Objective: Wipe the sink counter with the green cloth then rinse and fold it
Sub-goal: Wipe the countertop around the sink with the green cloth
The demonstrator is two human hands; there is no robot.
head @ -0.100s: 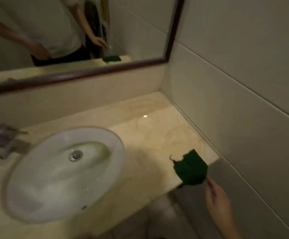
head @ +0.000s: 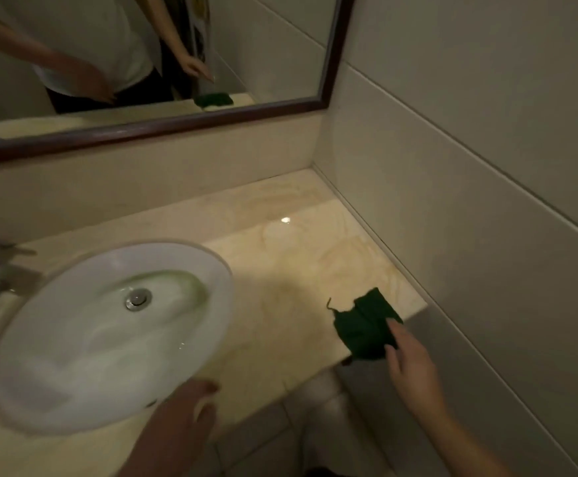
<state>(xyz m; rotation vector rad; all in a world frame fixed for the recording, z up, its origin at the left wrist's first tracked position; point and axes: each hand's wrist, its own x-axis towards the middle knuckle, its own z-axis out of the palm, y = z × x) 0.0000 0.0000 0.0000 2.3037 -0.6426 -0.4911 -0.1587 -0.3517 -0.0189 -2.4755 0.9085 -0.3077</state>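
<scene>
Green cloth lies crumpled at the counter edge, loose thread trailing.

Right hand stretched forward from lower right, fingers loosely spread and extended, left hand low at centre, palm down, fingers curled slightly

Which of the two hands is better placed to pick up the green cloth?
The right hand. Its fingertips already reach the green cloth at the counter front edge. The left hand is beside the sink, far from the cloth.
</scene>
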